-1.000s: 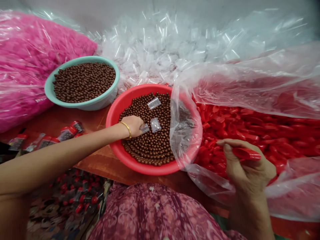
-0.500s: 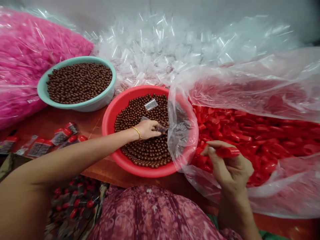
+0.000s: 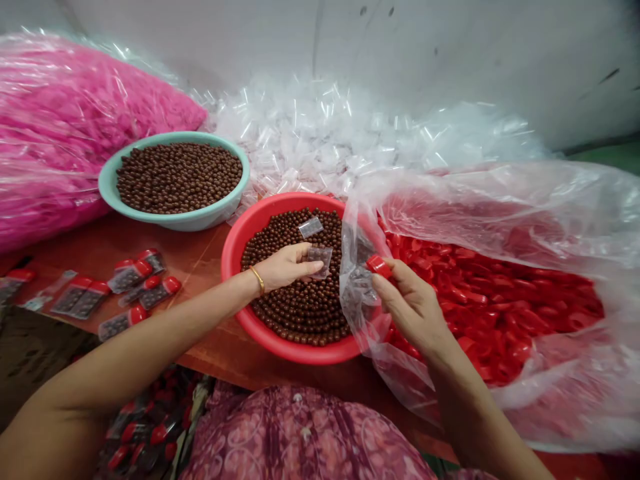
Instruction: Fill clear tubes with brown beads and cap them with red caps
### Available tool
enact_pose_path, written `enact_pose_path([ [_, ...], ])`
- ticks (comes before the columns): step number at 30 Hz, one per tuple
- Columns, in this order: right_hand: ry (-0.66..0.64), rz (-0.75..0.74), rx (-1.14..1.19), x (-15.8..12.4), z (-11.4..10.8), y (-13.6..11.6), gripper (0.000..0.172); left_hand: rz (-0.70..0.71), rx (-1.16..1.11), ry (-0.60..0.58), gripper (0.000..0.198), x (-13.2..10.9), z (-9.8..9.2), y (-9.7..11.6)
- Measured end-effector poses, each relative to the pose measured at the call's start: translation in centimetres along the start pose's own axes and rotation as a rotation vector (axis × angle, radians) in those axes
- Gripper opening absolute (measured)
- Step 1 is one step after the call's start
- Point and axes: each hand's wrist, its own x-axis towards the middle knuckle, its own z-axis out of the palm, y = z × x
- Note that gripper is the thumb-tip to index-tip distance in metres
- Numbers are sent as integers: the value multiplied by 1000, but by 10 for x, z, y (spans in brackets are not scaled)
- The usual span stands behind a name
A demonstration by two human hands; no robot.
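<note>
My left hand (image 3: 285, 267) hovers over the red bowl (image 3: 240, 240) of small brown balls (image 3: 300, 307) and pinches a small clear plastic bag (image 3: 320, 259). My right hand (image 3: 413, 307) is close beside it at the bowl's right rim, fingers closed on a red clip (image 3: 379, 265). Another small clear bag (image 3: 311, 227) lies on the balls further back. A gold bangle sits on my left wrist.
A teal bowl (image 3: 110, 193) of brown balls stands back left. A big clear sack of red clips (image 3: 500, 300) fills the right. A pile of empty clear bags (image 3: 350, 140) lies behind, a pink sack (image 3: 65, 127) at far left. Filled, clipped bags (image 3: 130, 277) lie on the wooden table.
My left hand lifted a small clear bag off the balls. My right hand carried the red clip left from the sack towards the bag. The camera tilted up a little.
</note>
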Motion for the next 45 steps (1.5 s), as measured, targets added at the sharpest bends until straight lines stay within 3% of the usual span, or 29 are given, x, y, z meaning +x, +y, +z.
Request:
enact_pose_path([
  [2, -1, -47, -57, 13, 6, -4, 19, -13, -16, -23, 19, 0, -1, 0],
  [5, -70, -94, -26, 34, 15, -6, 15, -19, 19, -173, 22, -2, -4, 1],
  [12, -495, -95, 151, 64, 18, -17, 18, -27, 51, -364, 21, -11, -10, 8],
  [14, -501, -94, 157, 65, 20, -18, 17, -26, 44, -389, 19, -12, -10, 9],
  [16, -421, -103, 163, 66, 23, -16, 16, -30, 41, -407, 16, -12, -9, 10],
  [19, -279, -74, 149, 67, 28, -9, 19, -15, 32, -366, 12, -12, -8, 12],
  [23, -271, 72, 187, 61, 28, -4, 37, 55, 77, -241, 10, -10, -4, 10],
  [25, -263, 72, 180, 55, 28, -4, 40, 99, 141, -197, 11, -9, -3, 8],
  [34, -195, -148, -90, 38, 32, -3, 40, 338, 576, 12, 19, -10, -1, 2],
  [38, -226, -293, -310, 36, 33, 1, 40, 297, 788, 123, 15, -11, 2, 3],
  [42, -216, -455, -527, 33, 35, 6, 44, 263, 941, 153, 7, -13, 3, 5],
  [45, -233, -505, -560, 34, 33, 7, 46, 253, 1035, 167, 7, -13, 4, 6],
])
